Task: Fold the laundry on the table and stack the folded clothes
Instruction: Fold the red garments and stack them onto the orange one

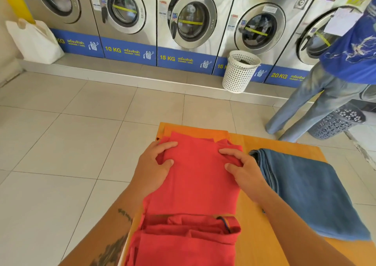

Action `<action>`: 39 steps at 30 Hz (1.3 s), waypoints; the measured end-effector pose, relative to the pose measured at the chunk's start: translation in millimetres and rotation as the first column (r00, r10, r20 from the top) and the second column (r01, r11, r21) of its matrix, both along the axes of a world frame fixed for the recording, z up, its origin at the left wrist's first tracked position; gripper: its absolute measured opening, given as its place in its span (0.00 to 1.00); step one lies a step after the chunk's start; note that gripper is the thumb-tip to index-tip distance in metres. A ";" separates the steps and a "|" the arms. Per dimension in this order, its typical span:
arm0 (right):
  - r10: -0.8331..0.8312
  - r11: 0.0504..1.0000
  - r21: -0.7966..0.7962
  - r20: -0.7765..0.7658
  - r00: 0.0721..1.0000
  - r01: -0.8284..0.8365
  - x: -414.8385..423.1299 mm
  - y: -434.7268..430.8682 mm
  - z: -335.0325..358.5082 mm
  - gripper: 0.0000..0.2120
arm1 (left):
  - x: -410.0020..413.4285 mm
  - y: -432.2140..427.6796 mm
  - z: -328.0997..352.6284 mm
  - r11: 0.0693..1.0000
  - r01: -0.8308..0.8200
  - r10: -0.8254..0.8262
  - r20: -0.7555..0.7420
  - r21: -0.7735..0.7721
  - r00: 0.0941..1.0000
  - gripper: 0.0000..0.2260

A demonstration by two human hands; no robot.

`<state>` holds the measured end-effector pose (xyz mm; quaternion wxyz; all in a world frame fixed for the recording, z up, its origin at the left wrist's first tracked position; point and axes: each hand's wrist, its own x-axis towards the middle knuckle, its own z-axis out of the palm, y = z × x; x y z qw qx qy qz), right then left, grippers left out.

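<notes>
A red garment (pixel 195 176) lies lengthwise on the orange table (pixel 256 215), its waistband end near me and its far end folded back. My left hand (pixel 154 168) pinches the garment's far left edge. My right hand (pixel 242 168) grips its far right edge, where the cloth bunches. Right of the red garment rests a folded blue garment (pixel 305 186), touching nothing in my hands.
A row of steel washing machines (pixel 189 21) lines the far wall. A white perforated basket (pixel 240 70) stands on the ledge below them. A person in a blue shirt and jeans (pixel 325 94) stands at right beside a dark basket (pixel 337 123). A white bag (pixel 34 39) leans at left.
</notes>
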<state>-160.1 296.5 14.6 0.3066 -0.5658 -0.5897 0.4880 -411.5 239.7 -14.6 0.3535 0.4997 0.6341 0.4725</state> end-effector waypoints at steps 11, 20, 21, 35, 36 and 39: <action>0.069 0.996 0.014 0.543 0.837 -0.091 -17.1 106.4 -57.2 0.25 | -16.8 123.3 -63.5 0.982 0.045 -0.133 -0.500 -0.185 0.856 0.19; 0.178 0.979 -0.063 0.728 0.662 -0.193 -23.7 84.6 -73.4 0.30 | -20.8 122.2 -77.5 0.966 -0.023 -0.140 -0.599 -0.257 0.788 0.20; 0.182 0.979 -0.076 0.732 0.657 -0.187 -24.1 82.2 -70.9 0.30 | -20.6 118.4 -73.5 0.967 -0.026 -0.133 -0.596 -0.252 0.792 0.20; 0.244 0.960 -0.244 0.476 0.845 -0.140 41.3 -66.6 -58.1 0.29 | -5.0 -101.5 -52.3 0.978 0.053 -0.136 -0.425 -0.199 0.895 0.22; 0.242 0.948 -0.291 0.412 0.878 -0.125 43.2 -81.2 -58.8 0.30 | -0.1 -116.1 -53.3 0.971 0.065 -0.164 -0.439 -0.231 0.883 0.23; 0.223 0.919 -0.373 0.225 0.949 -0.127 39.8 -120.6 -60.3 0.38 | 12.5 -149.6 -56.1 0.945 0.083 -0.236 -0.480 -0.318 0.845 0.26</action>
